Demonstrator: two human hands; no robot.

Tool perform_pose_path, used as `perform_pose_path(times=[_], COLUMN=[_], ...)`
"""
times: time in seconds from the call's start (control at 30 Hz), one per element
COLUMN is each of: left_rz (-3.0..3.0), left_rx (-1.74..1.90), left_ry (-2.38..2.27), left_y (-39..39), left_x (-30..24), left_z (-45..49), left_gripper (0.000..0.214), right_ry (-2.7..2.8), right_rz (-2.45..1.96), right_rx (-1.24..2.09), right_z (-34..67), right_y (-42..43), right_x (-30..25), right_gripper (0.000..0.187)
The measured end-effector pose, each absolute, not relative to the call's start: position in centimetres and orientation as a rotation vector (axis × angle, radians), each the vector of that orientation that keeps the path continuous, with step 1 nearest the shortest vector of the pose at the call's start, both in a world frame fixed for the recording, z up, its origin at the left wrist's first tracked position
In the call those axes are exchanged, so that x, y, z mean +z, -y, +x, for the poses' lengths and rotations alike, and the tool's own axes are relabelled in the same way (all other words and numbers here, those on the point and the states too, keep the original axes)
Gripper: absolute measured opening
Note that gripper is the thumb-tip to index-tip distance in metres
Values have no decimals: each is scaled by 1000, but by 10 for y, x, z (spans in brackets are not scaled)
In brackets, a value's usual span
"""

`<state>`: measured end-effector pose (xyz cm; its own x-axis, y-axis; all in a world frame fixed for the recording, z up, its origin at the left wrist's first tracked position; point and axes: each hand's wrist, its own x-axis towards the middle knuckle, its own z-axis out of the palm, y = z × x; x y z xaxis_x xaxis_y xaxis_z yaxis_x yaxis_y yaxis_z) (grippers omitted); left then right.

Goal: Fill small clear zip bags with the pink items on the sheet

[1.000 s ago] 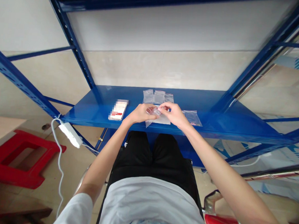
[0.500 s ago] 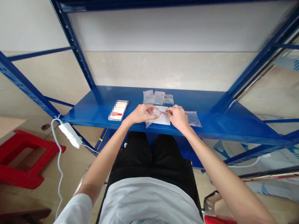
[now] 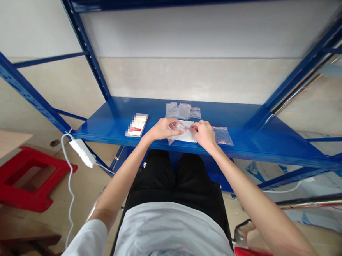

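Both hands meet over the front of a blue metal shelf [image 3: 106,127]. My left hand [image 3: 162,128] and my right hand [image 3: 204,133] are closed in pinches on a small clear plastic bag [image 3: 179,128] with a red strip, held between them. Under the bag lies a white sheet [image 3: 188,137]. Three small clear bags [image 3: 183,110] lie in a row just behind. Another clear bag with small pinkish pieces inside [image 3: 223,136] rests right of my right hand.
A phone-sized white and red object [image 3: 137,125] lies on the shelf to the left. A white power strip [image 3: 81,153] hangs by its cable off the shelf's left corner. A red stool [image 3: 23,180] stands on the floor at left. Blue uprights frame both sides.
My right hand has moved slightly right along the top of the small bag and lowered toward the shelf. The left hand has stayed put.
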<state>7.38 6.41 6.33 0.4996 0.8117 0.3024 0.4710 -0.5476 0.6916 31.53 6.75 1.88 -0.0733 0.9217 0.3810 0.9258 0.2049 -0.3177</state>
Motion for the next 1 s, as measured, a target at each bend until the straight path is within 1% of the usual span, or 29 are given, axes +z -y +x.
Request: perform_pose_path(times=[0.07, 0.17, 0.33, 0.43, 0.57, 0.73, 0.83, 1.0], left_rz=[2211, 2227, 2258, 2257, 2240, 2214, 2208, 2212], left_rx=[846, 849, 832, 835, 863, 894, 891, 895], left_ry=[-1060, -1057, -1033, -1024, -1051, -1071, -1074, -1072], left_y=[-64, -64, -64, -63, -64, -66, -65, -65], left_x=[63, 62, 62, 62, 63, 64, 64, 63], left_z=[75, 77, 78, 77, 74, 73, 73, 72], left_gripper=[51, 50, 49, 51, 52, 51, 50, 51], right_ry=[1923, 1853, 1970, 1963, 1885, 2032, 2054, 2074], right_rz=[-1624, -1425, -1137, -1085, -1319, -1501, -1583, -1598], right_rx=[77, 308, 548, 613, 424, 142, 84, 83], right_z=[317, 314, 303, 300, 304, 304, 301, 300], right_y=[-69, -68, -58, -59, -66, -66, -63, -62], right_x=[24, 37, 55, 55, 45, 31, 25, 18], right_gripper=[19, 16, 22, 24, 17, 24, 21, 23])
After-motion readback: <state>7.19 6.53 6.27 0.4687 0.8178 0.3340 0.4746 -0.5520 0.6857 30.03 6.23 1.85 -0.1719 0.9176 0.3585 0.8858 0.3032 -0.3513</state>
